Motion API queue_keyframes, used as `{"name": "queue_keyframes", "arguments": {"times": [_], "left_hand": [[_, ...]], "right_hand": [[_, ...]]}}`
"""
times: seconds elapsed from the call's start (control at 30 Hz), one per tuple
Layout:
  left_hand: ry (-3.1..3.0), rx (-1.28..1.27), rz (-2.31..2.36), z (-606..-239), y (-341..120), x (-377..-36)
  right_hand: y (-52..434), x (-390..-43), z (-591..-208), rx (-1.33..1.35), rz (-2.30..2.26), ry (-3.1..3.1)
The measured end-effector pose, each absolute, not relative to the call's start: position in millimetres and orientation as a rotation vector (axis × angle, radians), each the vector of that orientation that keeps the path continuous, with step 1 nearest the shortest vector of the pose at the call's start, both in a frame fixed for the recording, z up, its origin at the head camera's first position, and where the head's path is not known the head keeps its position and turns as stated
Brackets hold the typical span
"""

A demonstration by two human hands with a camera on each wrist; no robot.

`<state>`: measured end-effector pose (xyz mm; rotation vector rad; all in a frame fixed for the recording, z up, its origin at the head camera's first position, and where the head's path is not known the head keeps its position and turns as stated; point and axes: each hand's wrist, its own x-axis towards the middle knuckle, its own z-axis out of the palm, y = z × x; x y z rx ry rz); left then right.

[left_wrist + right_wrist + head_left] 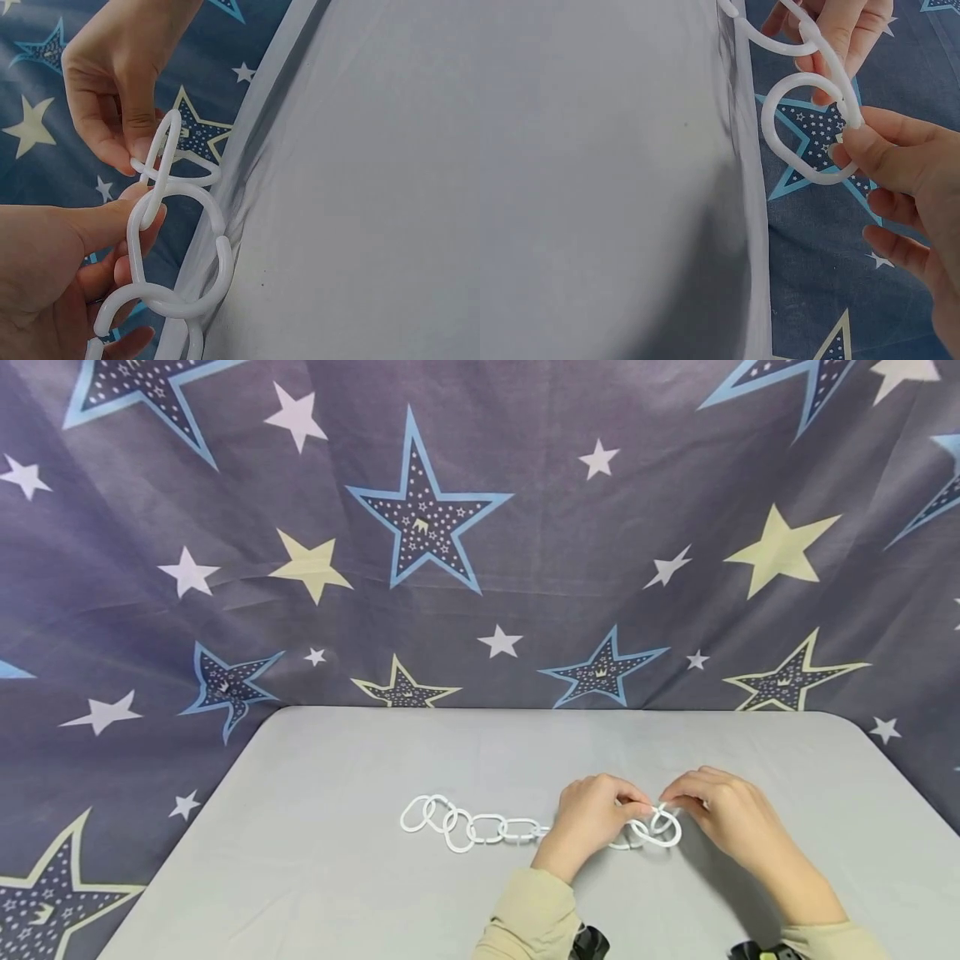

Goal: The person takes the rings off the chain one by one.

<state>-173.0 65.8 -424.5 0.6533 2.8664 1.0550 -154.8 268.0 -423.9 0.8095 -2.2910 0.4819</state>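
A chain of white plastic links (489, 816) stretches across the table to the left of the hands, with several oval links joined to one another. My left hand (592, 818) pinches a link near the chain's right end between thumb and fingers. My right hand (723, 810) pinches the end link (768, 124) between thumb and index finger, its other fingers loosely bent. In the left wrist view an upright link (173, 139) crosses the one at the right fingertips, and further links hang below the left hand. Part of the chain is hidden behind my left hand and wrist.
The table (337, 893) has a light grey cover. Behind it hangs a dark curtain (540, 568) printed with stars. Black wrist cameras (590, 942) sit at both sleeves.
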Motion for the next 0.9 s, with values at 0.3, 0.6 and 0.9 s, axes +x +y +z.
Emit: {"name": "queue_keyframes", "arguments": {"times": [0.3, 0.6, 0.9], "left_hand": [[2.841, 0.642, 1.077, -422.4, 64.5, -174.1], [2.847, 0.638, 1.082, -421.6, 63.7, -173.6], [2.848, 0.638, 1.079, -419.8, 63.5, -173.4]], "right_hand": [[270.2, -157.0, -425.2, 0.814, 0.482, -2.271], [274.2, -157.0, -423.8, 0.700, 0.468, -2.300], [276.8, -153.3, -421.0, 0.461, 0.459, -2.412]]}}
